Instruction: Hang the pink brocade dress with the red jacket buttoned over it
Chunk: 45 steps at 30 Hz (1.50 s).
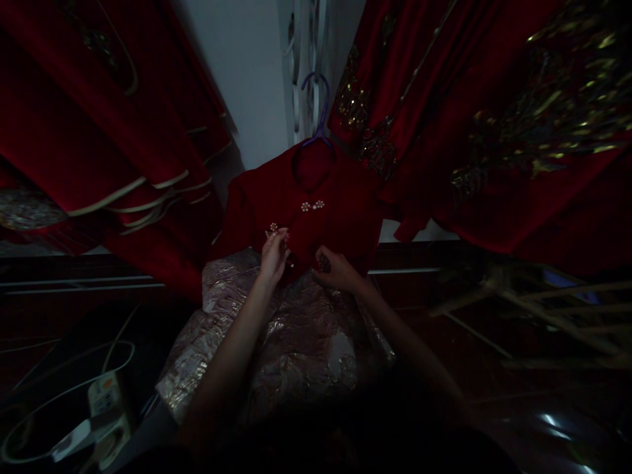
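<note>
A short red jacket [355,210] hangs from a purple hanger [323,112] in the middle of the head view. At its chest sits a white beaded flower fastener [313,206]. My left hand [275,255] is closed in a pinch on the jacket's front, just below a second beaded flower ornament [273,228]. Opposite it, my right hand [338,268] has its fingers curled at the other front edge, with a dark beaded piece [323,262] by the fingertips. Dim light blurs the exact grip. Beneath the jacket spreads a shiny pinkish-gold skirt [301,329].
Red garments with pale trim [162,178] hang at left, and a red garment with gold sequins [538,131] at right. A power strip [106,401] with white cables lies at lower left. Wooden chair-like bars [548,313] stand at right. Behind the hanger is a metal scrollwork rack [296,72].
</note>
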Tool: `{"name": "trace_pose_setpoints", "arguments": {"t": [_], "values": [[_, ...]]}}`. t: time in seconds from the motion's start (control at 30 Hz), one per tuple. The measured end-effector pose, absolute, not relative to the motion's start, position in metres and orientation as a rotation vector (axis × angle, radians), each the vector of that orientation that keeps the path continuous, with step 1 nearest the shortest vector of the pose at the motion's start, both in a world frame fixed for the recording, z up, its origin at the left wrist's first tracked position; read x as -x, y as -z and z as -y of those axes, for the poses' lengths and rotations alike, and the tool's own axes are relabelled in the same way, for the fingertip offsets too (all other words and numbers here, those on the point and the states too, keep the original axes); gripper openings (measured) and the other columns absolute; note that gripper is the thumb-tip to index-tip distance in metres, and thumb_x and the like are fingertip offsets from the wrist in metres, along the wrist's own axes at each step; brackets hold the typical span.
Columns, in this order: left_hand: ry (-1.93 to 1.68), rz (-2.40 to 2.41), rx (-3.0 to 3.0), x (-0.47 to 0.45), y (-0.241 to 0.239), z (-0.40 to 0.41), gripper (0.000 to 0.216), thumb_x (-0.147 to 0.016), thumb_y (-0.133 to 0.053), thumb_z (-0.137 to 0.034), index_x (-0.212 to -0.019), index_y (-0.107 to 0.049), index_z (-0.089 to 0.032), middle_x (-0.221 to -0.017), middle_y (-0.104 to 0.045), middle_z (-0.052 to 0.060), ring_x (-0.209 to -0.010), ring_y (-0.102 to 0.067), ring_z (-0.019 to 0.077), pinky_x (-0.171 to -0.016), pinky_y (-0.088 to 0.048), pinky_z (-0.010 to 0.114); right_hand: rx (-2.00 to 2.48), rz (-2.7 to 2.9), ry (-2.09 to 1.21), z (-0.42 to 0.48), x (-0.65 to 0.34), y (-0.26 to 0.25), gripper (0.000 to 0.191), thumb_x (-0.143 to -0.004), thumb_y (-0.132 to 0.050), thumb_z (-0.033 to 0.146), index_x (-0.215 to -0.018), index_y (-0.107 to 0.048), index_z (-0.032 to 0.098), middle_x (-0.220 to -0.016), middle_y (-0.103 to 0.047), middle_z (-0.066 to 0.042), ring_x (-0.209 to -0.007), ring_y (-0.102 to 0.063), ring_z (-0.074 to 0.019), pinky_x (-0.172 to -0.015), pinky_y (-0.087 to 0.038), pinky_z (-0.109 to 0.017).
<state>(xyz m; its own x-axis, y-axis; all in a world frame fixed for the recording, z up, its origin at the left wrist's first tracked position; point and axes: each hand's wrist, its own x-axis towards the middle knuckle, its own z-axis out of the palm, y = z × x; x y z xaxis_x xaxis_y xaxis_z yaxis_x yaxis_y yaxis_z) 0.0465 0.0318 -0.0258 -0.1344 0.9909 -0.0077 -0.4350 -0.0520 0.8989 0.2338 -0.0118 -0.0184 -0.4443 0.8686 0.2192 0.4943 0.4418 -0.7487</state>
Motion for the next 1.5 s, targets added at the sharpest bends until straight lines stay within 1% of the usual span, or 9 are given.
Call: {"name": "trace_pose_setpoints", "arguments": {"t": [0.1,0.3,0.43,0.6,0.77,1.1,1.27,1.4,1.5], "values": [[-1.482,-0.991,-1.163,-0.055,0.006,-0.035,0.027,-0.079,-0.06,-0.042,-0.09,-0.063,-0.018,-0.091,-0.068,0.004,-0.087,-0.063,0.0164,-0.08,-0.048,0.029,1.115,2.235,-0.907,0.011,-0.241,0.017,0.022,-0.073,-0.059,0.023,-0.094,-0.054,0.019,-0.081,-0.064,0.001,-0.068,-0.057,-0.0125,-0.061,-0.04,-0.021],[-1.414,-1.213,-2.413,-0.061,-0.064,-0.048,0.022,-0.085,-0.056,-0.029,-0.105,-0.062,-0.021,-0.113,-0.062,0.007,-0.112,-0.051,0.023,-0.102,-0.034,0.041,1.13,2.382,-1.017,0.015,-0.258,0.003,0.028,-0.075,-0.061,0.023,-0.103,-0.063,0.018,-0.094,-0.071,-0.004,-0.078,-0.065,-0.0169,-0.067,-0.047,-0.026],[-1.069,-1.255,-2.836,-0.063,-0.087,-0.064,0.019,-0.087,-0.05,-0.025,-0.097,-0.064,-0.017,-0.095,-0.066,0.009,-0.099,-0.056,0.0248,-0.104,-0.028,0.047,1.183,2.387,-1.028,0.018,-0.263,-0.007,0.032,-0.077,-0.062,0.028,-0.107,-0.064,0.018,-0.093,-0.072,-0.004,-0.074,-0.065,-0.0157,-0.064,-0.048,-0.025],[-0.902,-1.283,-2.952,-0.06,-0.088,-0.079,0.019,-0.085,-0.052,-0.027,-0.089,-0.065,-0.014,-0.09,-0.065,0.012,-0.095,-0.057,0.0257,-0.102,-0.03,0.048,1.173,2.368,-1.062,0.017,-0.27,-0.007,0.035,-0.077,-0.065,0.033,-0.109,-0.062,0.02,-0.091,-0.071,-0.002,-0.075,-0.065,-0.0152,-0.063,-0.047,-0.024],[-0.99,-1.133,-2.881,-0.054,-0.094,-0.077,0.016,-0.083,-0.056,-0.031,-0.087,-0.064,-0.019,-0.088,-0.066,0.005,-0.091,-0.059,0.021,-0.104,-0.03,0.045,1.37,2.281,-1.146,0.012,-0.284,0.003,0.057,-0.066,-0.076,0.046,-0.112,-0.056,0.019,-0.075,-0.069,-0.002,-0.065,-0.065,-0.016,-0.054,-0.045,-0.023],[-1.114,-0.943,-2.698,-0.052,-0.097,-0.071,0.012,-0.08,-0.056,-0.029,-0.077,-0.065,-0.022,-0.066,-0.058,-0.001,-0.074,-0.058,0.0168,-0.115,-0.022,0.05,1.441,2.251,-1.144,0.011,-0.303,-0.009,0.04,-0.08,-0.064,0.041,-0.112,-0.056,0.018,-0.084,-0.07,-0.006,-0.073,-0.066,-0.0177,-0.062,-0.049,-0.029],[-1.124,-0.888,-2.687,-0.045,-0.1,-0.07,0.017,-0.084,-0.052,-0.031,-0.078,-0.065,-0.022,-0.059,-0.052,-0.002,-0.067,-0.055,0.0147,-0.115,-0.024,0.044,1.273,1.959,-0.85,0.007,-0.286,-0.02,0.037,-0.081,-0.063,0.04,-0.109,-0.05,0.018,-0.082,-0.062,-0.002,-0.071,-0.06,-0.0133,-0.066,-0.05,-0.028],[-0.886,-0.944,-2.946,-0.038,-0.092,-0.075,0.029,-0.091,-0.041,-0.038,-0.085,-0.063,-0.018,-0.065,-0.057,0.003,-0.069,-0.057,0.0174,-0.101,-0.04,0.041,1.119,1.595,-0.617,0.005,-0.249,-0.04,0.031,-0.085,-0.058,0.045,-0.101,-0.049,0.02,-0.087,-0.058,-0.003,-0.077,-0.059,-0.0133,-0.07,-0.052,-0.027],[-0.887,-1.01,-2.816,-0.034,-0.073,-0.085,0.035,-0.084,-0.049,-0.05,-0.079,-0.063,-0.018,-0.065,-0.06,0.005,-0.066,-0.06,0.0189,-0.081,-0.048,0.032,0.926,1.477,-0.554,0.0,-0.204,-0.056,0.033,-0.092,-0.045,0.045,-0.116,-0.044,0.023,-0.113,-0.057,-0.009,-0.104,-0.058,-0.0158,-0.091,-0.051,-0.032]]}}
